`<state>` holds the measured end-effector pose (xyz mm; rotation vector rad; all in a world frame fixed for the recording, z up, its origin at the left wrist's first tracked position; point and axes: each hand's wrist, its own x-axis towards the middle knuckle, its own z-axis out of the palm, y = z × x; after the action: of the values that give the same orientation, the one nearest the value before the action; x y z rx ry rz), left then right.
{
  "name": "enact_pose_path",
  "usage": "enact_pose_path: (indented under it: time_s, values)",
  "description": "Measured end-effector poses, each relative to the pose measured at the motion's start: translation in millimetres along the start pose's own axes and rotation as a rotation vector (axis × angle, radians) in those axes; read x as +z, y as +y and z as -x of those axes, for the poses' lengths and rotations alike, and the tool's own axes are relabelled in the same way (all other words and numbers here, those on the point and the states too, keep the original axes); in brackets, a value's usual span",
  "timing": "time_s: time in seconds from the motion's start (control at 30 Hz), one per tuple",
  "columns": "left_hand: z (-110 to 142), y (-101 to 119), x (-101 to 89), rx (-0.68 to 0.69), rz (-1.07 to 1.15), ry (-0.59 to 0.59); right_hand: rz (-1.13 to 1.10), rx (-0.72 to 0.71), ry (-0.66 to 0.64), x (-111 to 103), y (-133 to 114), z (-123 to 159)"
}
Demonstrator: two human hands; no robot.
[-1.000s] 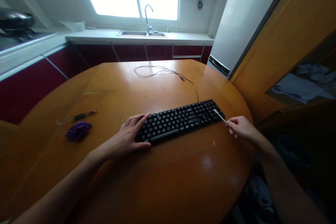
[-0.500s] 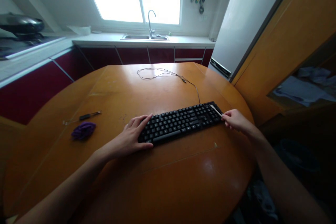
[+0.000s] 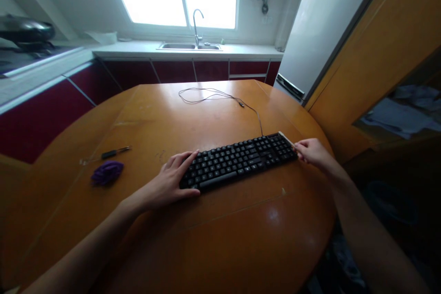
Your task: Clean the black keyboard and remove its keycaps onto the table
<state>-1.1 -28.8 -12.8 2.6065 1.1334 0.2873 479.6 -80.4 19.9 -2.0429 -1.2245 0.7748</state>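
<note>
A black keyboard [image 3: 237, 161] lies at a slant on the wooden table, its right end farther from me. My left hand [image 3: 174, 175] grips its left end, fingers along the back and left side and the thumb by the front edge. Pinched in my right hand [image 3: 309, 151] is a thin whitish stick, apparently a cotton swab [image 3: 285, 138]. The swab points up and left along the keyboard's right edge, its far tip near the back right corner. My fingers hide its near end.
The keyboard's cable [image 3: 257, 115] runs back to a loose loop on the round-edged table [image 3: 241, 234]. To the left lie a small dark-handled tool [image 3: 109, 154] and a bunched purple cloth [image 3: 107, 172]. Beyond the table are a counter with a sink [image 3: 179, 46] and a fridge [image 3: 310, 32].
My right hand has shifted slightly right, taking the swab from over the number keys to the keyboard's right edge. My left hand keeps its grip on the keyboard.
</note>
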Motion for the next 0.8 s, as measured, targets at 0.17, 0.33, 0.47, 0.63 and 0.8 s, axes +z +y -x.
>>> enact_pose_path:
  time_s: [0.17, 0.33, 0.47, 0.63, 0.8]
  values:
    - [0.0, 1.0, -1.0, 0.002, 0.002, -0.001, 0.033, 0.018, -0.005, 4.8, 6.5, -5.8]
    - [-0.1, 1.7, -0.7, -0.005, 0.000, 0.004, 0.102, 0.030, -0.031, -3.2, 33.8, 17.6]
    - [-0.8, 1.2, 1.4, -0.004, 0.011, 0.015, 0.103, 0.076, -0.063, -9.5, 45.6, 33.2]
    - [-1.1, 2.2, 0.3, -0.017, 0.009, 0.006, 0.124, 0.044, -0.041, -5.4, 36.2, 20.5]
    - [-0.4, 3.8, -2.8, -0.013, 0.004, -0.005, 0.109, -0.045, -0.028, 3.8, 21.8, -6.8]
